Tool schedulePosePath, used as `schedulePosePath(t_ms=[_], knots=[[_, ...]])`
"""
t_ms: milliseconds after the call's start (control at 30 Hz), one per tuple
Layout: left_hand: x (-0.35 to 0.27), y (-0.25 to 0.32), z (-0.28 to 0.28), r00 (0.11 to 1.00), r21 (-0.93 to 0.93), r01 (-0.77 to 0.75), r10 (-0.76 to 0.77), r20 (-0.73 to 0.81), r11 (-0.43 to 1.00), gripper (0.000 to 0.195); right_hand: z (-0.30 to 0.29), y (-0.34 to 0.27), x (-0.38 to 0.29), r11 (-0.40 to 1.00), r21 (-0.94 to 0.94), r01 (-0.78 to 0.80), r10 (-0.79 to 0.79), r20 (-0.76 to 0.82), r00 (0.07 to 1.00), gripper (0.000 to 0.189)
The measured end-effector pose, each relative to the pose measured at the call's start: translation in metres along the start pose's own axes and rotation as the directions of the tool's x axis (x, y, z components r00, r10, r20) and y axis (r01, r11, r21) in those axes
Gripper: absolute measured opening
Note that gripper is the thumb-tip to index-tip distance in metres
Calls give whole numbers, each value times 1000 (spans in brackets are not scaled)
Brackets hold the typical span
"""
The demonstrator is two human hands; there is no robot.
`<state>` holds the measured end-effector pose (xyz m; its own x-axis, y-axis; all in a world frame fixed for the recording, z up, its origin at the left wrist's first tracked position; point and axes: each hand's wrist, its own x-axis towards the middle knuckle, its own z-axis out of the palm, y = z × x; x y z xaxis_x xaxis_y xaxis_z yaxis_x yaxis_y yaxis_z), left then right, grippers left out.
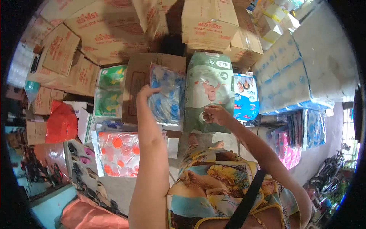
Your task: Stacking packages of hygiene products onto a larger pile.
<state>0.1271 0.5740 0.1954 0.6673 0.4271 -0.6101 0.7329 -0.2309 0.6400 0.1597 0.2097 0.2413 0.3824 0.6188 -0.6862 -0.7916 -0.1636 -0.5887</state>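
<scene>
My left hand (149,91) lies at the left edge of a clear plastic package with blue dots (168,97), its thumb and fingers spread. That package rests on a brown cardboard box (135,86). My right hand (215,115), fingers curled, is at the lower part of a large green diaper pack (210,77); whether it grips the pack does not show. Right of the green pack stands a blue and white diaper pack (246,100). Left of the cardboard box are green packages (110,94), and below them is a clear package with red dots (120,154).
Cardboard cartons (105,31) are stacked ahead and at the left. Plastic-wrapped white and blue packs (283,71) rise at the right, above pink packages (287,150). A red plastic bag (61,123) is at the left, with footwear (93,174) on the floor below.
</scene>
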Motion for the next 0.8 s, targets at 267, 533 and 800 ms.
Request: schedulePosePath(t_ms=[267,533,800], knots=[[-116,181,-13,976,319,-182,210,-55,930,49,-38,-41,-44,911,-162,379,-376,47,925,54],[-103,156,48,777,-745,-378,625,68,550,54,-8,-83,-191,305,-471,827,-908,116,402,80],[-280,307,270,516,-576,-509,762,391,640,40,-97,-28,-344,481,-349,804,-788,-574,223,17]])
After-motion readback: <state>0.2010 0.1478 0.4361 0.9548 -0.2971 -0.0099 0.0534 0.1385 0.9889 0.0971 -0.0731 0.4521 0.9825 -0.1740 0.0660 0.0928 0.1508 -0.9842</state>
